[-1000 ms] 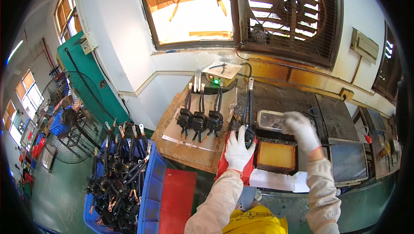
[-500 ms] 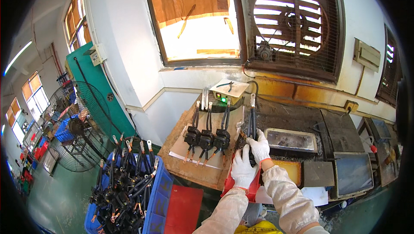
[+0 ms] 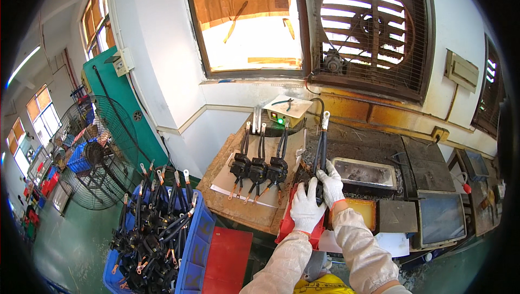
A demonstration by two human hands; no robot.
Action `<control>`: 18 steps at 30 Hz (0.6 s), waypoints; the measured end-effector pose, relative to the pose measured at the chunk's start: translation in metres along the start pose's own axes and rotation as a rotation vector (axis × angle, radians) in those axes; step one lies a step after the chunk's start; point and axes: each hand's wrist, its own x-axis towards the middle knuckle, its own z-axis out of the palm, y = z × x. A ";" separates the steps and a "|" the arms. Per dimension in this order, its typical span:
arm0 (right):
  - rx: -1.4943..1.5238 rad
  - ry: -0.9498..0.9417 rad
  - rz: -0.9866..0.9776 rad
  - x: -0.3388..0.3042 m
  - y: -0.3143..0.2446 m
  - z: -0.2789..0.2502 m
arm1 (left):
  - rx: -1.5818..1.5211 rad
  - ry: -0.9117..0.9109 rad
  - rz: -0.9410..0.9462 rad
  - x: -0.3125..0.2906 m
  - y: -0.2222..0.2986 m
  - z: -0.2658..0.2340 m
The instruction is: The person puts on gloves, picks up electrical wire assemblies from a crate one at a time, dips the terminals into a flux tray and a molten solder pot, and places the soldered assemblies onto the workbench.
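Observation:
My left hand [image 3: 306, 208] and my right hand [image 3: 330, 184], both in white gloves, are closed around a black cable assembly [image 3: 323, 145]. Its two black leads point up and away from me, with a silver lug at the top. Its body is mostly hidden by my fingers, above a red bin [image 3: 285, 230]. To the left, three similar assemblies lie in a row on a paper-covered board: a left one [image 3: 240, 165], a middle one [image 3: 258, 170] and a right one [image 3: 277, 170]. Their silver lugs point away and their copper-coloured ends face me.
A blue crate [image 3: 199, 240] heaped with black cable assemblies stands at the lower left, beside a red panel [image 3: 227, 259]. Right of my hands are a rectangular metal pot [image 3: 364, 173] and a yellow tray [image 3: 364, 211]. Pliers [image 3: 283, 102] lie on a control box [image 3: 293, 111] with a lit green lamp.
The held assembly's lug end has swung to the right and up, so it leans more. My hands have shifted slightly, with both still gripping it. The three laid-out assemblies stay in place.

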 end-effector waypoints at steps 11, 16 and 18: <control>-0.752 0.208 -0.282 -0.040 -0.005 -0.002 | 0.063 0.022 -0.025 0.001 0.000 0.000; -0.745 0.006 -0.525 -0.070 -0.025 0.026 | 0.267 0.012 -0.074 -0.007 -0.027 0.027; -0.700 0.013 -0.532 -0.064 -0.022 0.008 | 0.274 -0.044 -0.064 -0.003 -0.006 0.033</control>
